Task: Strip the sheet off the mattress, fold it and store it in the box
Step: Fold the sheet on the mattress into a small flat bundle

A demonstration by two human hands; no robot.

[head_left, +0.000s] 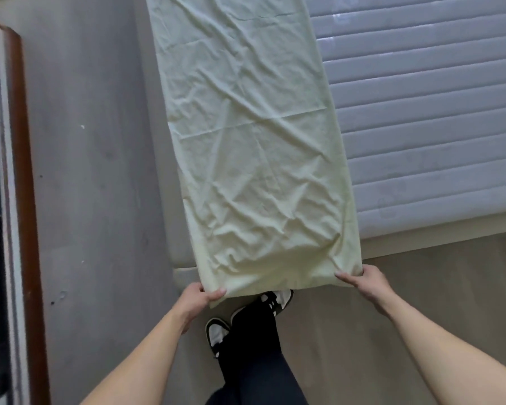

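The sheet [254, 147] is already off the mattress [427, 118] and folded lengthwise into a long narrow strip, which runs away from both hands along the bed's edge. The left hand [197, 298] pinches the near left corner, thumb on top; the right hand [365, 280] pinches the near right corner the same way. So stripping looks done and folding is partway: the strip likely needs folding end over end. No box shows, so storing remains. Below the hands, shoes [275, 299] on the floor [94, 171]
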